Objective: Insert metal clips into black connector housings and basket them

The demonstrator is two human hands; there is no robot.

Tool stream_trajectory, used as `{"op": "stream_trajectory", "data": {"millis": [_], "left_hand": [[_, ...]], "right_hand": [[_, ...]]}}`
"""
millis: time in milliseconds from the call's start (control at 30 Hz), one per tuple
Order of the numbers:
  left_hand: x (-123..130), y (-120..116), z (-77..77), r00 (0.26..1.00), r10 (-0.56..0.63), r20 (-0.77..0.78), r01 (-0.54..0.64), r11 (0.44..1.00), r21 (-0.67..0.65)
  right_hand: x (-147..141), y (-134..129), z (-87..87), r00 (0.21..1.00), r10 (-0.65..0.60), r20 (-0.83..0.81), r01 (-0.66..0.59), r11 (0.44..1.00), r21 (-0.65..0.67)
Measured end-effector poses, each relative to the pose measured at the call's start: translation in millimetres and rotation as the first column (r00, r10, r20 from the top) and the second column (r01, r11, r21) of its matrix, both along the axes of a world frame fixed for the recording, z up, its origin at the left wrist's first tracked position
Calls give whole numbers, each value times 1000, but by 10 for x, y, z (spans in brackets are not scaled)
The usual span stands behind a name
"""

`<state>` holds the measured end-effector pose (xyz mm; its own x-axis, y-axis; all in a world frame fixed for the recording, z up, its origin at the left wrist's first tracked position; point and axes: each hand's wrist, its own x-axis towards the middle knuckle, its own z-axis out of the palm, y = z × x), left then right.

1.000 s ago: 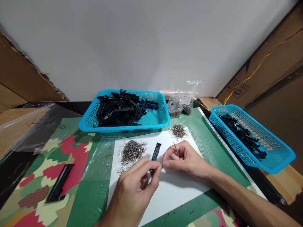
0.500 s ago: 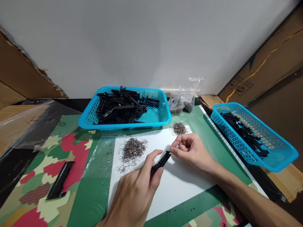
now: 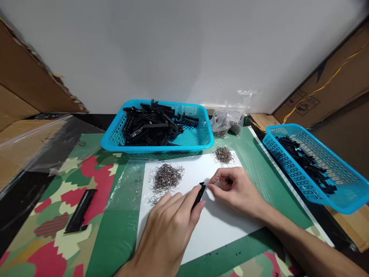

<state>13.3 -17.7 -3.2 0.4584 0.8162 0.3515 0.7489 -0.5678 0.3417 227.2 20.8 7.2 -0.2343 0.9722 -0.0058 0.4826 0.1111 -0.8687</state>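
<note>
My left hand (image 3: 175, 219) is closed around a slim black plastic part (image 3: 199, 197), its thumb and fingers on either side. The far end of the part sticks out toward my right hand. Just right of it, my right hand (image 3: 233, 188) has its thumb and index finger drawn together. A thin metal tool (image 3: 220, 177) lies across its curled fingers, mostly hidden by them. Whether a small spring sits between the fingertips I cannot make out. Below both hands is a white sheet (image 3: 219, 238). A large pile of small wire springs (image 3: 167, 177) and a smaller spring pile (image 3: 223, 154) lie beyond the hands.
A blue basket (image 3: 161, 149) full of black parts stands at the back. Another blue basket (image 3: 305, 192) with smaller black pieces is at the right. Clear bags (image 3: 227, 123) of springs lean by the wall. One black piece (image 3: 80, 211) lies on the patterned left side.
My left index finger has come down onto the end of the black part. My right fingers have drawn slightly away from it, and the thin tool has tilted flatter. The view has shifted slightly.
</note>
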Motion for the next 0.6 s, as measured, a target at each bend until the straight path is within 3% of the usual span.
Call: {"op": "stream_trajectory", "data": {"millis": [300, 600], "left_hand": [[0, -10, -9, 996, -64, 63, 69, 994, -83], [34, -23, -69, 1000, -21, 10, 21, 1000, -23]], "right_hand": [[-33, -19, -16, 995, -25, 96, 26, 1000, -2], [-37, -21, -41, 988, -69, 137, 64, 997, 34]]}}
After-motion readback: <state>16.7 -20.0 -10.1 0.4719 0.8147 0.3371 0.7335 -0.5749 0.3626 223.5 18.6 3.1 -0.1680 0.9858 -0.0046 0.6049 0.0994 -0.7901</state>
